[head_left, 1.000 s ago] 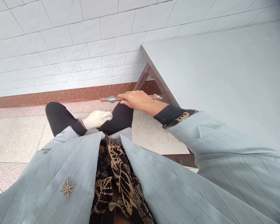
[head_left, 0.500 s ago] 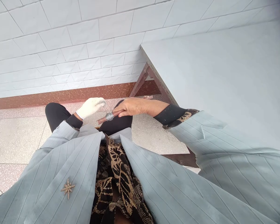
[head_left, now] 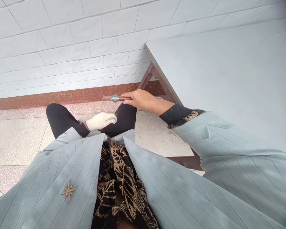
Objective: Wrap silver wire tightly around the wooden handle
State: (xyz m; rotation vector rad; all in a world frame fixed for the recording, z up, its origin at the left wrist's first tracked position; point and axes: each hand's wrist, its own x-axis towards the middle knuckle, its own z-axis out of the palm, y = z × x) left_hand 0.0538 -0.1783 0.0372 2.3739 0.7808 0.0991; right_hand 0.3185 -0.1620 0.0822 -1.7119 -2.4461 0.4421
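My bare right hand grips one end of a reddish-brown wooden stick, held roughly level above my knee. Silvery wire is wound in a thick coil around the stick, just beyond my fingertips. Lower and to the left, my left hand wears a white glove, its fingers pinched together. A thin strand of wire runs from the coil down to the gloved fingertips. My folded legs in black trousers lie beneath both hands.
A pale table with a reddish-brown frame stands at the right, close to my right arm. Ahead is a white tiled wall with a brown skirting band. Speckled floor tiles spread out at the left.
My right hand has risen with the stick, which turned from slanting to nearly level. My gloved left hand has moved down and right, and a strand of wire now shows between the hands.
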